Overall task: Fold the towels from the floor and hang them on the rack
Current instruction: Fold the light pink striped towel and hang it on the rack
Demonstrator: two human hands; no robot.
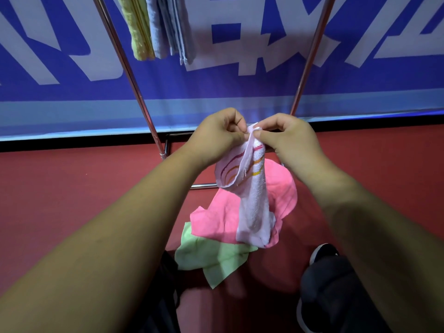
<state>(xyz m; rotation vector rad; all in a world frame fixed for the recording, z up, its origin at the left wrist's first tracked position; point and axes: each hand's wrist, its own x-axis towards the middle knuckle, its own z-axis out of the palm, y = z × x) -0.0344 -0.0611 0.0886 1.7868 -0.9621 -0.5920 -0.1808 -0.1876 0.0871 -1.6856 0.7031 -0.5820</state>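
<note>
Item: towel-folding job, part done, seen from beside the rack [129, 75]. Hung on the rack, at its upper left: one yellow towel [138, 32] and, just beside it, a bunch of pale grey-blue towels [168, 27], all folded and draped; how many are in the grey-blue bunch I cannot tell. In hand, in front of the rack's lower bars: one pale towel with pink and orange stripes [254, 203], hanging limp and lengthwise, not yet folded. The left hand [216, 133] and right hand [288, 140] meet at its top edge, fingers curled, each pinching the cloth between thumb and fingertips; by my judgement they are finding corners for the first fold. On the red floor [72, 188] at the foot of the rack: one bright pink towel [216, 219], crumpled and lying partly over a light green towel [216, 258], also crumpled. Left to do, as I reckon it: fold and hang the striped one, then those two. A dark shoe [322, 253] shows on the floor on the near side of the rack. Writing: behind the rack, a blue banner [240, 75] carries very large white characters, cropped by the view and not readable as words. No brand or label is legible on any towel.
</note>
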